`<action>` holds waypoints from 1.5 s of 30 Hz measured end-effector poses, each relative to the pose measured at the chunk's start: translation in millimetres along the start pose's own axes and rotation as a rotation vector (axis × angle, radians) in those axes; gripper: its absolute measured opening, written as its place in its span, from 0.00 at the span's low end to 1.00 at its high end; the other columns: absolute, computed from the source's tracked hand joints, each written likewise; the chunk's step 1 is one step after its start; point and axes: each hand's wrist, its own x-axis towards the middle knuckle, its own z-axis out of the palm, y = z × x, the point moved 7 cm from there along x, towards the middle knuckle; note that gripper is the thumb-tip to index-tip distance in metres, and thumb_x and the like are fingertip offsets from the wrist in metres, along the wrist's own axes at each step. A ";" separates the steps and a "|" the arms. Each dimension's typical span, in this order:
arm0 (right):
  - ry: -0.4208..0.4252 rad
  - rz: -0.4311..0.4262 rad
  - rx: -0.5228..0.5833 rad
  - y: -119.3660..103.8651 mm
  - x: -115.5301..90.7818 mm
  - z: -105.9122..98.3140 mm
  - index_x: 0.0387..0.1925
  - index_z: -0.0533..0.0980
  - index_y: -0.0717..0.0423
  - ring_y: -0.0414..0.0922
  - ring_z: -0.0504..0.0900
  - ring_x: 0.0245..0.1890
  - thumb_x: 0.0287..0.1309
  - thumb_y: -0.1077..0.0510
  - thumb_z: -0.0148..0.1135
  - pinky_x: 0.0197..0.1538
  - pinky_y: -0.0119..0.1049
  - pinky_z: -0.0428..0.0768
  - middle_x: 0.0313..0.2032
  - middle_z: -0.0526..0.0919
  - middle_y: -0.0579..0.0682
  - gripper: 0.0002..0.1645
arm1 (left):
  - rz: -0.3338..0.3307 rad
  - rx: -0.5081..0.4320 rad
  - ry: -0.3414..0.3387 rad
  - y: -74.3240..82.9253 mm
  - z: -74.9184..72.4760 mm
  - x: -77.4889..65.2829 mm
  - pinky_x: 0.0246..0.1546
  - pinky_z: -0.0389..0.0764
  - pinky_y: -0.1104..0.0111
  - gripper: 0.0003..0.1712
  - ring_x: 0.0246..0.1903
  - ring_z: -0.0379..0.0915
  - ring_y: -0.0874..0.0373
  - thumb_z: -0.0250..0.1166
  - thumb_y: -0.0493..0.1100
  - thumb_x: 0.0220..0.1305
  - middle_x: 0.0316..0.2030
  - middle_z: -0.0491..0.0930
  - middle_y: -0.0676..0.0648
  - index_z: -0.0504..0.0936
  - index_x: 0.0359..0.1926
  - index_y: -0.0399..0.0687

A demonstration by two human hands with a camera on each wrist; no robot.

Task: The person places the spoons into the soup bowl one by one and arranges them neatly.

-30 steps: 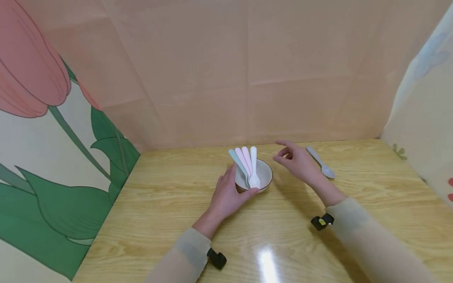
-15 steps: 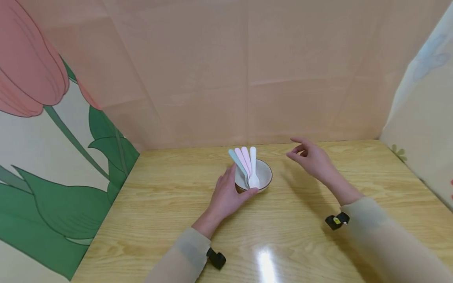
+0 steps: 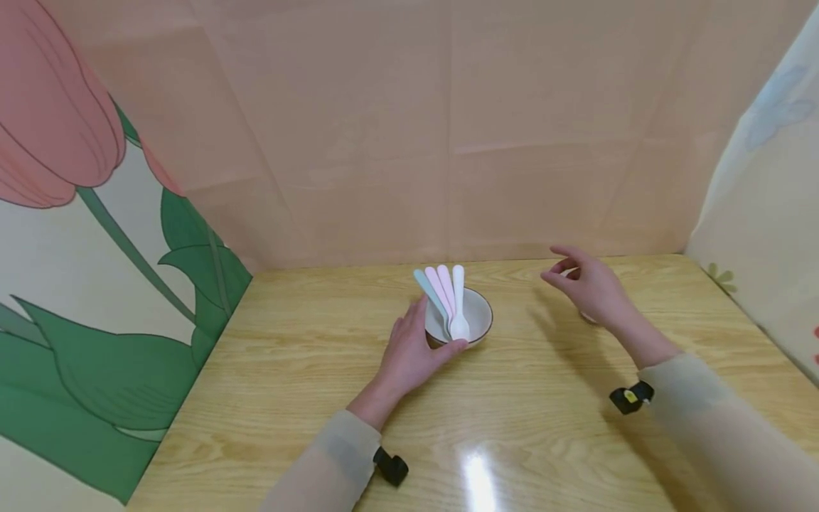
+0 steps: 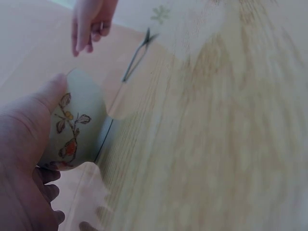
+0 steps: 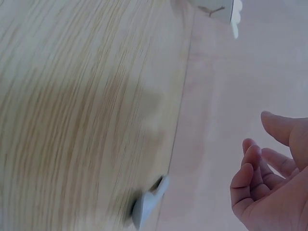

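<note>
My left hand (image 3: 412, 355) grips the near left side of a small white bowl (image 3: 480, 313) with a dark rim, thumb and fingers spread round it. Painted leaves and a fruit show on the bowl's side in the left wrist view. Several spoons lean inside: a white spoon (image 3: 459, 299), pink spoons (image 3: 443, 284) and a blue-green spoon (image 3: 427, 286). To the right, my right hand (image 3: 591, 288) hovers above the table with loosely bent fingers, holding nothing. Below it lies a grey spoon (image 5: 149, 204), mostly hidden by the hand in the head view.
The wooden table (image 3: 512, 427) ends at a plain pinkish backdrop (image 3: 358, 142). On the left stands a tulip-printed sheet (image 3: 147, 341), and a pale printed sheet (image 3: 768, 227) borders the right side.
My right hand has moved right, away from the bowl, and now covers most of the grey spoon in the head view. The left hand, bowl and spoons in it stay put.
</note>
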 end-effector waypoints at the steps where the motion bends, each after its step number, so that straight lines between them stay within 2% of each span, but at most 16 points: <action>1: 0.003 0.001 -0.004 1.9 0.4 -1.5 0.83 0.64 0.62 0.63 0.84 0.54 0.82 0.46 0.65 0.48 0.48 0.80 0.57 0.85 0.65 0.41 | 0.000 -0.001 0.000 0.5 0.1 0.1 0.82 0.54 0.43 0.64 0.79 0.63 0.48 0.75 0.71 0.67 0.81 0.67 0.46 0.53 0.89 0.51; 11: 0.009 0.029 -0.044 23.5 4.1 -12.0 0.82 0.64 0.64 0.65 0.84 0.55 0.83 0.45 0.62 0.52 0.59 0.81 0.57 0.84 0.67 0.41 | 0.003 0.001 0.000 3.3 0.7 1.4 0.82 0.55 0.44 0.64 0.78 0.64 0.48 0.77 0.69 0.66 0.80 0.68 0.46 0.54 0.89 0.51; 20: 0.006 0.041 -0.062 44.3 8.5 -17.4 0.81 0.64 0.67 0.69 0.82 0.58 0.83 0.41 0.61 0.55 0.65 0.81 0.58 0.83 0.68 0.44 | 0.006 0.002 0.002 5.3 1.0 1.9 0.82 0.55 0.47 0.64 0.78 0.64 0.48 0.77 0.69 0.66 0.80 0.68 0.45 0.54 0.89 0.50; 25: -0.018 0.074 -0.062 54.9 9.5 -18.0 0.82 0.62 0.67 0.70 0.80 0.61 0.83 0.41 0.60 0.55 0.65 0.80 0.60 0.81 0.69 0.44 | 0.001 0.001 0.000 5.0 1.5 1.9 0.82 0.54 0.46 0.63 0.79 0.63 0.48 0.77 0.69 0.67 0.81 0.67 0.45 0.54 0.89 0.50; 35: -0.044 0.120 -0.046 72.8 14.1 -17.1 0.83 0.60 0.68 0.70 0.80 0.60 0.84 0.39 0.58 0.55 0.63 0.79 0.61 0.81 0.72 0.47 | -0.011 -0.001 -0.002 2.8 3.1 1.4 0.82 0.54 0.45 0.63 0.80 0.62 0.49 0.77 0.69 0.66 0.81 0.66 0.45 0.54 0.89 0.51; 45: -0.073 0.135 -0.042 81.3 15.2 -14.5 0.83 0.58 0.71 0.70 0.80 0.59 0.84 0.40 0.58 0.56 0.63 0.79 0.61 0.80 0.75 0.47 | -0.026 0.000 -0.003 4.5 0.9 -0.4 0.83 0.53 0.43 0.64 0.81 0.60 0.48 0.77 0.69 0.66 0.83 0.64 0.45 0.53 0.89 0.51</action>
